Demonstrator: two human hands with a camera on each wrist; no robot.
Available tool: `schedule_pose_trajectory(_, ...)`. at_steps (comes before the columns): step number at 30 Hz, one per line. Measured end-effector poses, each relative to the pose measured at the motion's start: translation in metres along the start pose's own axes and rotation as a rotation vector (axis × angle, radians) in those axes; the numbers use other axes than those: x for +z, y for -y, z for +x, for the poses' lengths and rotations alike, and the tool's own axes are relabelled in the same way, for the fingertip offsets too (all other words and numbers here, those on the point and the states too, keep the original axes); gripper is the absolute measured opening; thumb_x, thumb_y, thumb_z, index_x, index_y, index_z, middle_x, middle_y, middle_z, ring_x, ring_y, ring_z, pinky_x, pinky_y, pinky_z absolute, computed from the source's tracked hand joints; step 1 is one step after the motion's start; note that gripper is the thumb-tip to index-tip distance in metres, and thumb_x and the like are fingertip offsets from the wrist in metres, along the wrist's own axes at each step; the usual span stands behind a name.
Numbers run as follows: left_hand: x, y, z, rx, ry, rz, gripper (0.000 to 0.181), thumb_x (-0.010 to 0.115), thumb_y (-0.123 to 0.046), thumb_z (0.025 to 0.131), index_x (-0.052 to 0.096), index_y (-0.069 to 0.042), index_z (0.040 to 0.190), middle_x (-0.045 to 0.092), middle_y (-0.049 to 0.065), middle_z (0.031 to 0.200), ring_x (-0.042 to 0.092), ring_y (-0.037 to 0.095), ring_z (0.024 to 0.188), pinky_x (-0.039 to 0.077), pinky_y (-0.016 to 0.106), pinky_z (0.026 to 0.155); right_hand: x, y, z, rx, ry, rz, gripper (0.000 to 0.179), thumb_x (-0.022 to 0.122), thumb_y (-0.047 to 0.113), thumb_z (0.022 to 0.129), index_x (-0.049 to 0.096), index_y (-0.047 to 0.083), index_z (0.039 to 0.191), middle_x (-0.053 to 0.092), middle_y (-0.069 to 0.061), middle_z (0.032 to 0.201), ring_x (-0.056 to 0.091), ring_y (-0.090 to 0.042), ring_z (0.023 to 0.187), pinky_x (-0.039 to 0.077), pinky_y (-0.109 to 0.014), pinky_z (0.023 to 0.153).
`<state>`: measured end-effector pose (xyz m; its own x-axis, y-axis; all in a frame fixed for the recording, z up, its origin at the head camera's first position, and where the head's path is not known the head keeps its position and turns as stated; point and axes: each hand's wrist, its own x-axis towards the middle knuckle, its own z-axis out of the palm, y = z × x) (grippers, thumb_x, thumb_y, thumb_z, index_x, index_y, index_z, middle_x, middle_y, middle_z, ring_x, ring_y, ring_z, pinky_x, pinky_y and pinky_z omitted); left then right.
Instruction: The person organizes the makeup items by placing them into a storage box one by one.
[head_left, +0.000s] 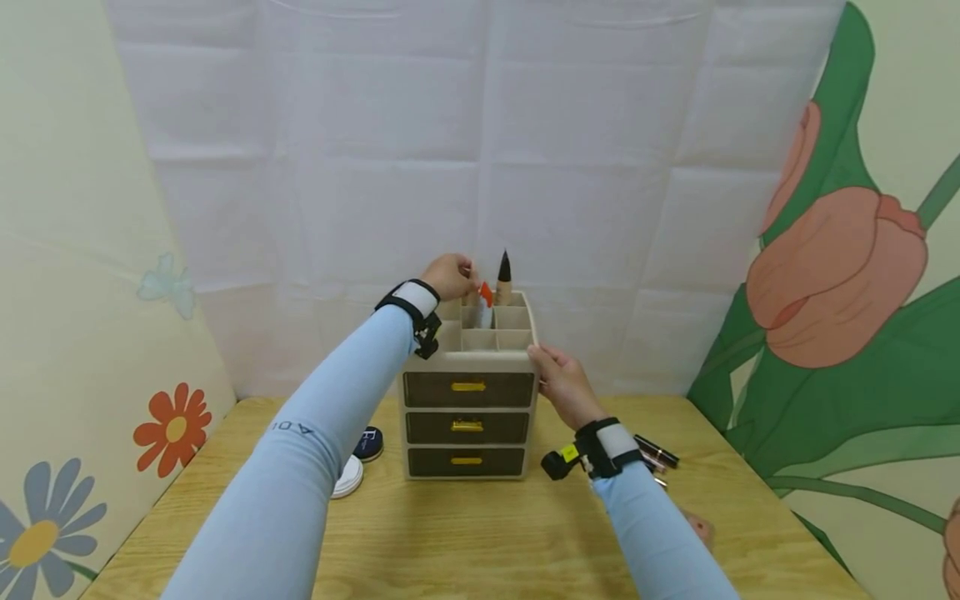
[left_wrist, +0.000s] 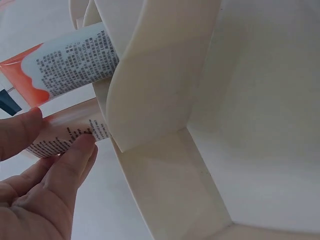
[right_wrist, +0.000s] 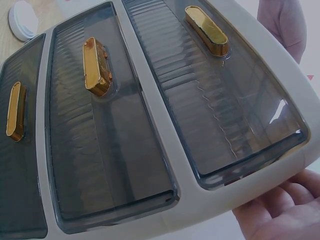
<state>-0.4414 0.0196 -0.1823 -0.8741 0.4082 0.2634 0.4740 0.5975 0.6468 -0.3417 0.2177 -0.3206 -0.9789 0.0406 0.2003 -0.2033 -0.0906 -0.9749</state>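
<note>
My left hand (head_left: 448, 277) pinches a pinkish printed squeeze tube (left_wrist: 72, 125) between thumb and fingers. The tube's lower end is hidden behind the wall of a top compartment of the cream drawer organizer (head_left: 468, 362). Beside it, a white and orange tube (left_wrist: 75, 62) stands in the organizer. A makeup brush (head_left: 504, 283) with a dark pointed tip stands behind that. My right hand (head_left: 566, 385) holds the organizer's upper right side, its curled fingers (right_wrist: 280, 202) against the side wall in the right wrist view.
Three dark drawers with gold handles (head_left: 468, 387) form the organizer's front. On the wooden table (head_left: 480, 533), a dark round case (head_left: 369, 443) and a white round case (head_left: 348, 477) lie at left. Several slim cosmetic tubes (head_left: 657, 451) lie at right. A white cloth (head_left: 337, 208) hangs behind.
</note>
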Motion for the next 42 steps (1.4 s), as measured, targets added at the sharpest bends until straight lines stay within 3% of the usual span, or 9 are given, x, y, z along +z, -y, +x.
schedule_pose_trajectory(3, -0.002, 0.0, -0.001, 0.005, 0.008, 0.015, 0.011, 0.059, -0.004, 0.091, 0.054, -0.004, 0.082, 0.066, 0.016, 0.114, 0.058, 0.018, 0.089, 0.045, 0.021, 0.071, 0.001, 0.0, 0.001, 0.001, -0.002, -0.001, 0.051, 0.052, 0.03, 0.102, 0.047, -0.004, 0.139, 0.059, -0.015, 0.123, 0.06, -0.014, 0.103, 0.05, -0.03, 0.089)
schedule_pose_trajectory(7, -0.006, 0.001, -0.003, -0.041, 0.031, -0.029, 0.005, 0.057, -0.006, 0.092, 0.058, -0.001, 0.09, 0.065, 0.016, 0.114, 0.055, 0.015, 0.08, 0.045, 0.019, 0.067, 0.001, -0.001, 0.002, -0.003, 0.008, -0.02, 0.053, 0.051, 0.032, 0.102, 0.046, -0.005, 0.139, 0.058, -0.017, 0.125, 0.059, -0.015, 0.105, 0.05, -0.03, 0.089)
schedule_pose_trajectory(11, -0.011, 0.005, -0.005, -0.105, 0.058, -0.085, 0.025, 0.059, -0.011, 0.095, 0.058, 0.003, 0.116, 0.059, 0.018, 0.125, 0.059, 0.02, 0.089, 0.051, 0.023, 0.075, 0.003, -0.001, 0.002, -0.009, 0.019, -0.011, 0.053, 0.051, 0.032, 0.102, 0.046, -0.006, 0.139, 0.058, -0.016, 0.123, 0.059, -0.015, 0.104, 0.051, -0.029, 0.088)
schedule_pose_trajectory(15, -0.015, 0.008, -0.005, -0.14, 0.084, -0.078, 0.049, 0.06, -0.016, 0.096, 0.045, 0.003, 0.138, 0.053, 0.019, 0.135, 0.061, 0.029, 0.104, 0.053, 0.029, 0.085, 0.005, -0.002, 0.004, -0.019, 0.023, 0.004, 0.053, 0.051, 0.031, 0.102, 0.046, -0.007, 0.138, 0.061, -0.012, 0.116, 0.06, -0.013, 0.1, 0.051, -0.028, 0.086)
schedule_pose_trajectory(21, -0.026, 0.011, -0.007, -0.17, 0.098, -0.08, 0.063, 0.06, -0.021, 0.098, 0.03, 0.003, 0.148, 0.047, 0.023, 0.139, 0.058, 0.032, 0.114, 0.051, 0.031, 0.09, 0.008, -0.004, 0.007, -0.023, 0.022, 0.021, 0.051, 0.052, 0.029, 0.102, 0.047, -0.009, 0.137, 0.064, -0.006, 0.106, 0.061, -0.011, 0.095, 0.052, -0.026, 0.083)
schedule_pose_trajectory(27, -0.04, 0.012, -0.012, -0.156, 0.092, -0.13, 0.062, 0.058, -0.02, 0.099, 0.03, 0.003, 0.148, 0.048, 0.025, 0.138, 0.053, 0.033, 0.121, 0.051, 0.032, 0.091, 0.007, -0.004, 0.009, -0.019, 0.017, 0.0, 0.053, 0.052, 0.031, 0.101, 0.048, -0.009, 0.136, 0.064, -0.004, 0.104, 0.061, -0.01, 0.093, 0.052, -0.025, 0.082)
schedule_pose_trajectory(33, -0.059, -0.001, -0.03, -0.151, 0.114, -0.213, 0.063, 0.057, -0.018, 0.099, 0.026, 0.002, 0.15, 0.044, 0.025, 0.142, 0.047, 0.035, 0.127, 0.048, 0.035, 0.096, 0.007, -0.002, 0.011, -0.026, 0.024, 0.016, 0.052, 0.052, 0.031, 0.102, 0.048, -0.009, 0.134, 0.064, -0.001, 0.1, 0.062, -0.01, 0.091, 0.052, -0.025, 0.081)
schedule_pose_trajectory(42, -0.08, -0.002, -0.06, -0.064, 0.135, -0.239, 0.059, 0.056, -0.019, 0.1, 0.03, 0.001, 0.149, 0.041, 0.024, 0.145, 0.046, 0.036, 0.128, 0.045, 0.039, 0.099, 0.005, -0.003, 0.015, -0.045, 0.042, 0.037, 0.054, 0.052, 0.03, 0.102, 0.045, -0.012, 0.135, 0.064, 0.003, 0.094, 0.062, -0.008, 0.089, 0.052, -0.024, 0.078)
